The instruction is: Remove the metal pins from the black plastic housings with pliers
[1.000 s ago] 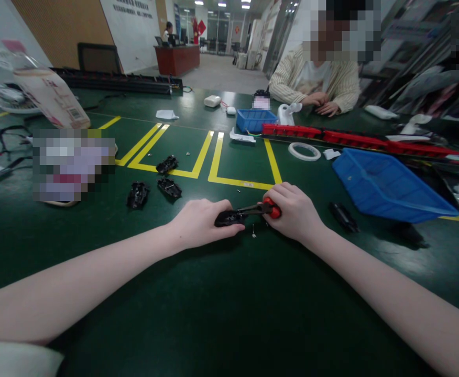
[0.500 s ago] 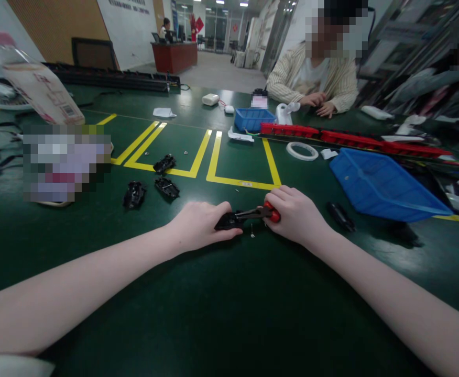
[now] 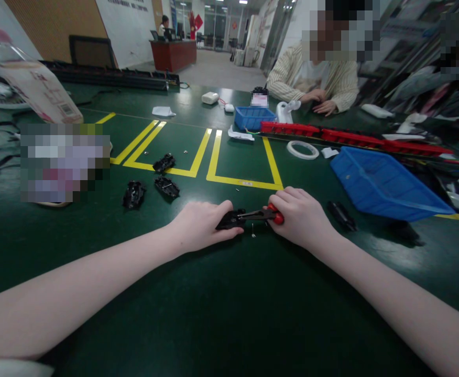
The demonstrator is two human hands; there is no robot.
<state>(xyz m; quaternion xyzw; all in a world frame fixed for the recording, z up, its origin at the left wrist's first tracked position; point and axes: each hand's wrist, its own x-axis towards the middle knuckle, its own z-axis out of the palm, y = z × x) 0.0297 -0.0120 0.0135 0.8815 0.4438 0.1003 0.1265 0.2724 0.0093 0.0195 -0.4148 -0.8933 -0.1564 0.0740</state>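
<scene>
My left hand (image 3: 201,225) is closed around a black plastic part (image 3: 230,220), thumb on the upper side and fingers below. My right hand (image 3: 296,214) grips pliers (image 3: 259,214) by their red handles. The jaws of the pliers reach left onto the black part; what they pinch there is too small to make out. A tiny light-coloured piece (image 3: 253,234) lies on the green table just below the jaws. Several similar black parts (image 3: 134,195) lie to the left of my left hand.
A blue bin (image 3: 386,183) and a dark cylindrical piece (image 3: 341,215) are at right. Farther back are a roll of white tape (image 3: 302,150), a small blue basket (image 3: 254,118) and long red strips (image 3: 351,137). A bottle (image 3: 41,89) stands at left. A person sits across the table.
My right hand and the pliers have shifted very slightly to the right, and the jaws sit a little more level. My left hand keeps its hold on the black part.
</scene>
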